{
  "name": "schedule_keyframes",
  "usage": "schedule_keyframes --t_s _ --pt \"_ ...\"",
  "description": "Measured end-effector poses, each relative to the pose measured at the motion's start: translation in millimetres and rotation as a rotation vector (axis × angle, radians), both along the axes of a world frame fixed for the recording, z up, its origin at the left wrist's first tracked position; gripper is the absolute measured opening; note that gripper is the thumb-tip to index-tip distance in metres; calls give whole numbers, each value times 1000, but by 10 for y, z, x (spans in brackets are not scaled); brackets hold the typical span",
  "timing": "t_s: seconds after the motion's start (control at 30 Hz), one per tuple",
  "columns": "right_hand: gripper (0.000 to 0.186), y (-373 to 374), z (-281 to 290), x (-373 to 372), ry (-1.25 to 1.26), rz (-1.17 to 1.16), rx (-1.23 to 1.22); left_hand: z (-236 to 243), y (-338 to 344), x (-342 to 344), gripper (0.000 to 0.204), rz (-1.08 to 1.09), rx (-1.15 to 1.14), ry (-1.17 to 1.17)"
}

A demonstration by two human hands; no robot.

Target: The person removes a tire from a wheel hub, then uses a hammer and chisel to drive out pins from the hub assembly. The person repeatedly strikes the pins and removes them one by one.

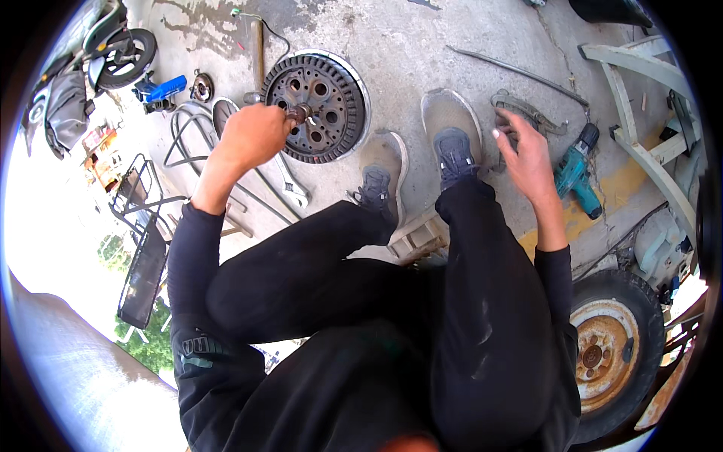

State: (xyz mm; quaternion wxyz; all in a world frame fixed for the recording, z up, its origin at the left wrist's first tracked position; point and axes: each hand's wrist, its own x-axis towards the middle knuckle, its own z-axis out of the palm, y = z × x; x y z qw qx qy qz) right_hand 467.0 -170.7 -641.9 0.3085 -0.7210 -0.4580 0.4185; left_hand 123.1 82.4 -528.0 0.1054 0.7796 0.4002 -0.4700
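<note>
On the concrete floor ahead lies a round dark metal disc (331,143) with holes and a ring of blocks along its rim. My left hand (252,135) reaches over its near-left side. The fingers are closed round a rusty brown cylindrical part (300,113) by the disc's centre; whether that part is fixed to the disc I cannot tell. A hammer (257,60) with a wooden handle lies just beyond this hand. My right hand (527,158) hangs with its fingers apart, holding nothing, close to a curved grey metal piece (527,111) on the floor.
An adjustable wrench (292,184) lies near the disc. A teal cordless drill (578,172) is right of my right hand, with a metal bar (520,71) farther out. A pale frame (640,113) and a rusty-rimmed wheel (608,350) stand at the right; a folding chair (143,256) is at left.
</note>
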Motion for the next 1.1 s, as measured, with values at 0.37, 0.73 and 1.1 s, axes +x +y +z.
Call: schedule_keyframes --t_s 0.37,0.73,1.1 --pt "35 17 -103 -2 0 38 63 -3 16 -57 38 -27 -42 -106" --pt "36 49 -125 11 -33 61 3 3 -76 -45 39 -47 21 -125" --pt "34 109 -212 -1 -15 57 -42 -2 10 -52 44 -17 -26 -100"
